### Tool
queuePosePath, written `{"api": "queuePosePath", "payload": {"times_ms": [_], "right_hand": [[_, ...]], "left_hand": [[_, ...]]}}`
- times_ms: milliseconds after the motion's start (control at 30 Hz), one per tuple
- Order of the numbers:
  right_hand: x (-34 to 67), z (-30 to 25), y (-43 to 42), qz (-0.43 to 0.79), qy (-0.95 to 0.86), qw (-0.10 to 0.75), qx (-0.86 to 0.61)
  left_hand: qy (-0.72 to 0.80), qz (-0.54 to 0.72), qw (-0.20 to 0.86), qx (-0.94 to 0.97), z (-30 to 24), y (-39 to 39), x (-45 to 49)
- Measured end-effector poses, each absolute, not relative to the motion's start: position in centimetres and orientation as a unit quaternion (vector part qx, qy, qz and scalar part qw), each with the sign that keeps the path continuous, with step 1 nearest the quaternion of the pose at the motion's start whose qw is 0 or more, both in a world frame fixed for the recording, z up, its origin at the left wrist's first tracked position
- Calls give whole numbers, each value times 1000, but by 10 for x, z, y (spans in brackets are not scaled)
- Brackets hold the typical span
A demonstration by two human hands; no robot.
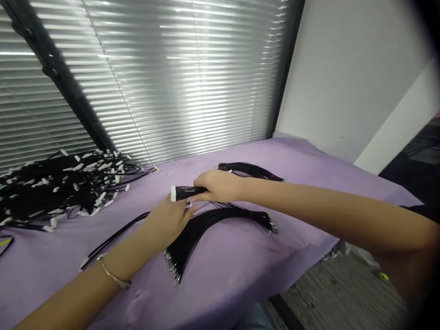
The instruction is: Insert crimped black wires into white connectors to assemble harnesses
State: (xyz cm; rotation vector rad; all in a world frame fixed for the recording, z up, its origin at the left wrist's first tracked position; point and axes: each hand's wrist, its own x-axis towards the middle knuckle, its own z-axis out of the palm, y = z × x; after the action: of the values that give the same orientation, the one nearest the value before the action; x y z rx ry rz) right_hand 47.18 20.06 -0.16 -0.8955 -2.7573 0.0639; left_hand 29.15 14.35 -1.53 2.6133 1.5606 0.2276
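My right hand (218,185) pinches a flat row of thin black wires just behind a white connector (173,193), which points left. Close below that connector is my left hand (172,217), thumb and fingers drawn together on a black wire harness; its fingertips are partly hidden. From beneath the left hand a black cable (118,236) runs to the lower left and ends in a white connector. Under and beside both hands lies a fanned bundle of black wires (220,217) with silvery terminals at both ends. Another tied bundle (250,169) rests behind my right hand.
A large heap of black cables with white connectors (68,183) covers the left back of the table. Purple cloth (292,169) drapes the tabletop, its front edge hanging over the grey floor (326,293). Window blinds (172,78) and a white wall (337,78) stand behind.
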Motion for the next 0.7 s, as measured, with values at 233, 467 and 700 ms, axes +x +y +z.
{"api": "queuePosePath", "payload": {"times_ms": [233,467,700], "right_hand": [[498,3,211,12,-908,181,-379],[559,21,216,58,-821,205,-530],[519,36,201,285,-865,210,-356]], "left_hand": [[456,-17,-25,889,-59,120,271],[477,-11,-65,876,-72,104,252],[440,66,49,894,-58,154,327]]}}
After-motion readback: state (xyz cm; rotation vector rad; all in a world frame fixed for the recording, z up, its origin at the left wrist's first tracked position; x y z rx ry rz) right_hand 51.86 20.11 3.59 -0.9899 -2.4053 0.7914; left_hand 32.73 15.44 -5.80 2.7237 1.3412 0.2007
